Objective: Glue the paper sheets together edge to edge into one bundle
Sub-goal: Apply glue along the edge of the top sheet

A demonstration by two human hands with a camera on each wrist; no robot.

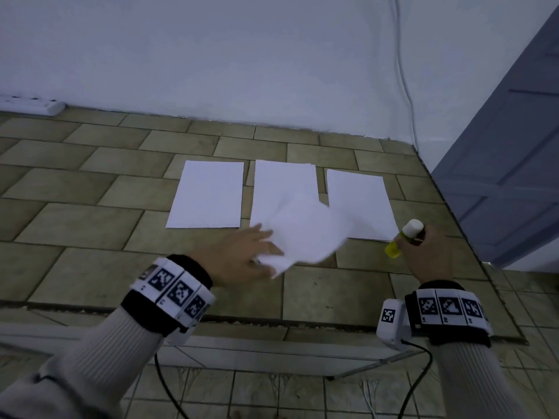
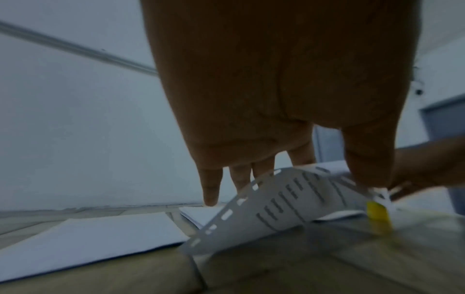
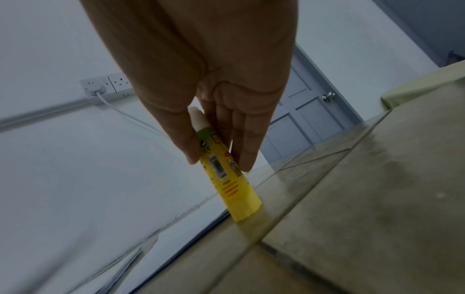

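Evidently readying a join: left hand (image 1: pixel 242 258) pinched a lifted sheet (image 1: pixel 305 234) off the middle pile; right hand (image 1: pixel 423 255) gripped the capped glue stick (image 1: pixel 405 237), base on the tiled table (image 1: pixel 90 222).

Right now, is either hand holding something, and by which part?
The left hand pinches a loose paper sheet at its near edge. The right hand holds the yellow glue stick around its upper body, below the white cap.
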